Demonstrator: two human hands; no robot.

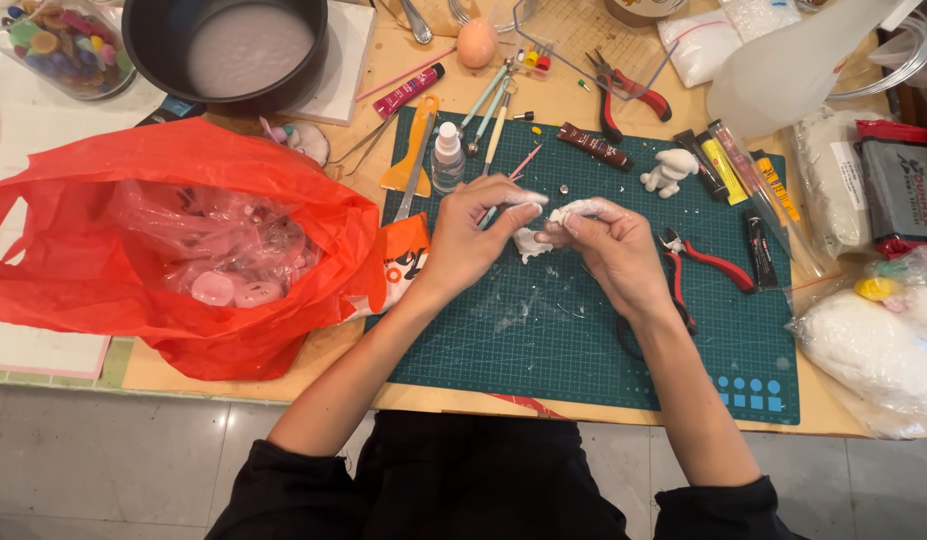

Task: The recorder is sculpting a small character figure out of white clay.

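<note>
White clay lump pinched between two hands above a green cutting mat.
Left hand and right hand fingers close on it; shaping underway, likely calling for gentle pressure.

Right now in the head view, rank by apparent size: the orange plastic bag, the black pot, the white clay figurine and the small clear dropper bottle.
1. Orange plastic bag, clearly largest.
2. Black pot, partly cut off by the frame's top edge.
3. and 4. Small clear dropper bottle and white clay figurine look about alike; too close to rank.
</note>
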